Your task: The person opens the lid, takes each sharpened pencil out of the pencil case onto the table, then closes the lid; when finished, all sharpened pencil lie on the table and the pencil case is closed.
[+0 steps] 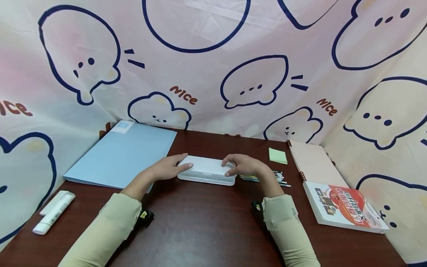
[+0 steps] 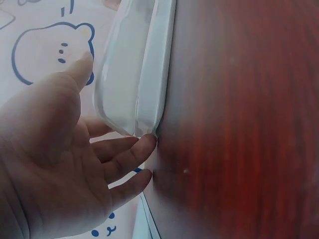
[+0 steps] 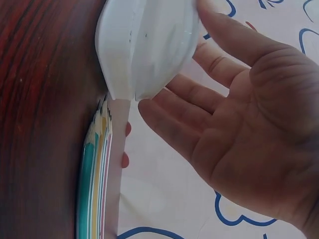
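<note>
A white pencil case (image 1: pixel 207 167) with a translucent front lies lengthwise on the table, its lid down over the base. At its left end is my left hand (image 1: pixel 170 167), thumb extended by the lid and loosely bent fingers touching the end, as the left wrist view shows. My right hand (image 1: pixel 242 165) holds the right end, thumb at the lid's front edge and fingers bent over the top. In the right wrist view the lid and base (image 3: pixel 114 55) show a seam between them, and pencils (image 3: pixel 94 174) lie just beyond that end.
A blue folder (image 1: pixel 130 152) lies at the back left, and a white tube-like item (image 1: pixel 55 211) at the left edge. Green sticky notes (image 1: pixel 277 155) sit behind the pencils. On the right are a spiral notebook (image 1: pixel 317 161) and a thick book (image 1: pixel 347 207). Patterned cloth hangs around the table.
</note>
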`<state>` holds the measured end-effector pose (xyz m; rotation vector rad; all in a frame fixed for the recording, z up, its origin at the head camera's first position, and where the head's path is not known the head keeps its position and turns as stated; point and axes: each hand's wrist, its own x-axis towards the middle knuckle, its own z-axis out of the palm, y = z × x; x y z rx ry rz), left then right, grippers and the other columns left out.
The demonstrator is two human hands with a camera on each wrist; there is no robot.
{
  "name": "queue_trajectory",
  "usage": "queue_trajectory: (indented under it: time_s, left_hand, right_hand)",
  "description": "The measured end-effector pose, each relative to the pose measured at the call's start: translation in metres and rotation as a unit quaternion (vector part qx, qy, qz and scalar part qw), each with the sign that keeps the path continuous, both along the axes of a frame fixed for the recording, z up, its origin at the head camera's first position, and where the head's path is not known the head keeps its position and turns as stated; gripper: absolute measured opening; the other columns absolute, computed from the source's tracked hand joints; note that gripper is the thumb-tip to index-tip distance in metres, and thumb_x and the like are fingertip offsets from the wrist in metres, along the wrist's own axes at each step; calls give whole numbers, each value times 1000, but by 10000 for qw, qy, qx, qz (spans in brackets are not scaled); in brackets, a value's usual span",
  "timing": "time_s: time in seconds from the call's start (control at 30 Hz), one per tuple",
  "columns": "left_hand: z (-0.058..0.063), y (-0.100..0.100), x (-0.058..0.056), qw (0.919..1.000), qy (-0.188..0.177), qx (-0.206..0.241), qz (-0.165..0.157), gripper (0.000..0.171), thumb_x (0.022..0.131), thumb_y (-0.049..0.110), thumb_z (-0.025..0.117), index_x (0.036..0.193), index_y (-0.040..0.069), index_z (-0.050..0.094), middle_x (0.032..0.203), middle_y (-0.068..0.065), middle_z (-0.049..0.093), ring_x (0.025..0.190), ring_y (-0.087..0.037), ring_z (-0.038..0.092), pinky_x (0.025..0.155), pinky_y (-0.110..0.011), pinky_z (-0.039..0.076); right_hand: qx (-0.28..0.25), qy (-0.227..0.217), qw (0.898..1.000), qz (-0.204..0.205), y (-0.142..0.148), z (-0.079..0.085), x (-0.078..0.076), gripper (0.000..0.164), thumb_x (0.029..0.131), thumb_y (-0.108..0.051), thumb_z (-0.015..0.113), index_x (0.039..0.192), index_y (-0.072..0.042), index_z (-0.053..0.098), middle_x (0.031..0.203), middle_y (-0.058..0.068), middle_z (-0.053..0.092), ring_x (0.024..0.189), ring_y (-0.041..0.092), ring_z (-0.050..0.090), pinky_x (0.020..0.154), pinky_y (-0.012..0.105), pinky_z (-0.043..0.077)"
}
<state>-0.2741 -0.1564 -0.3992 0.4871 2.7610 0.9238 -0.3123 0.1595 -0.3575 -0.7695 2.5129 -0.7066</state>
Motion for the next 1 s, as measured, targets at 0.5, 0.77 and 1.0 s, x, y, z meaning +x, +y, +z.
queue_trajectory:
  time_s: [0.5, 0.77, 1.0]
  left_hand:
    - [-6, 8, 3, 9994, 267, -229, -6, 85, 94, 45, 70, 157, 1, 34, 159, -20, 41, 146, -37, 41, 116, -55, 37]
    - [-1, 3, 3, 9993, 224, -211, 202, 84, 93, 41, 73, 157, 3, 35, 158, -20, 42, 144, -37, 43, 114, -55, 39]
    - [4, 2, 5, 9982, 348, -445, 186, 85, 92, 40, 73, 157, 1, 33, 159, -21, 41, 147, -37, 40, 117, -55, 36]
  right_hand:
    - [905, 472, 9941, -376, -3, -18, 4, 71, 88, -29, 80, 151, -26, 49, 155, 3, 49, 142, 26, 43, 115, 54, 37]
    - [808, 589, 9942, -405, -8, -18, 2, 74, 87, -33, 81, 152, -28, 48, 156, 2, 49, 143, 25, 43, 116, 54, 36]
    - [906, 596, 9935, -344, -14, -13, 2, 75, 87, -31, 81, 153, -27, 46, 158, 3, 45, 146, 26, 40, 119, 54, 33]
